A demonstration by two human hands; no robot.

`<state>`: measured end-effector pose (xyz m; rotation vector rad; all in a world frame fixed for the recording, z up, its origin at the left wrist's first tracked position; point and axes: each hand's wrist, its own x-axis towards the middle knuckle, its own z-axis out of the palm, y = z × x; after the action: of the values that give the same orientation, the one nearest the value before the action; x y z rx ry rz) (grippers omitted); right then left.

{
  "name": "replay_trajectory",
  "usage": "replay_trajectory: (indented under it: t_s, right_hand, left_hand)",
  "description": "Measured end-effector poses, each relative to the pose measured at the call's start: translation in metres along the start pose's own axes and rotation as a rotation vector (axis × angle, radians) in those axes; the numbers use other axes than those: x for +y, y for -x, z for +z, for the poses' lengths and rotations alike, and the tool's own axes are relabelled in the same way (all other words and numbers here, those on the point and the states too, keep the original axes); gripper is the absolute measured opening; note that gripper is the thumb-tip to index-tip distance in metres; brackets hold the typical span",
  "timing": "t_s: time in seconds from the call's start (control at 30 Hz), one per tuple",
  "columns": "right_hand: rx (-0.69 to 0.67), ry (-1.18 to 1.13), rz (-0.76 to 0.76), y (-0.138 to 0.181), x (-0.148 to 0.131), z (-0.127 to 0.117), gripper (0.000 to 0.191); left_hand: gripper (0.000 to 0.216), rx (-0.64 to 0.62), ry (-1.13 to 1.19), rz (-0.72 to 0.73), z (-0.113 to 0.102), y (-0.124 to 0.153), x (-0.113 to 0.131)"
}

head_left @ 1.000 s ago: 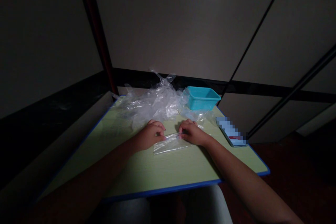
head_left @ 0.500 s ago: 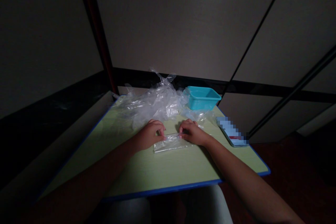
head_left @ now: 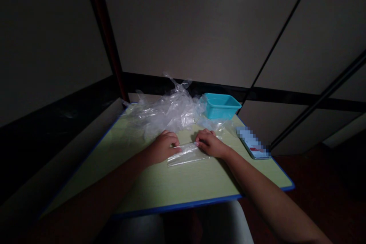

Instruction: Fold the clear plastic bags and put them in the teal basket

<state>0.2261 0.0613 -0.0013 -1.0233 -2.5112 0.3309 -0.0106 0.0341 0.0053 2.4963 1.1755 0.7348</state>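
Observation:
A clear plastic bag [head_left: 188, 156], folded into a flat strip, lies on the pale green tabletop [head_left: 171, 187] in front of me. My left hand [head_left: 166, 145] pinches its far edge near the left end, thumb against curled fingers. Toward the right end, my right hand [head_left: 208, 143] grips the same far edge between thumb and fingers. The bag's near edge rests on the table between my forearms. Part of its right end is hidden under my right hand and wrist.
Behind my hands spreads a heap of crumpled clear plastic bags [head_left: 171, 112]. A turquoise plastic basket [head_left: 220, 112] stands at the back right, with more clear plastic before it. A phone [head_left: 254, 146] with a partly blurred screen lies by the right edge. Wall panels [head_left: 183, 26] rise behind the table.
My left thumb and fingers have shifted slightly on the bag's far edge, and the strip between my hands looks smoother. Both hands remain in nearly the same place.

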Motion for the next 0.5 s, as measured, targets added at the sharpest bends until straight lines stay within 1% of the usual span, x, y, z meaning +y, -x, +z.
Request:
replay_trajectory:
  t_s: [0.37,0.5]
  right_hand:
    - [0.035,0.003,0.016,0.0007,-0.0034,-0.0012,0.006]
    - [0.118,0.012,0.079,-0.0003,0.0,0.0006,0.006]
  left_hand:
    - [0.016,0.031,-0.056,-0.007,-0.0003,0.001,-0.0003]
    - [0.01,0.115,-0.102,-0.03,-0.0044,0.0007,0.0044]
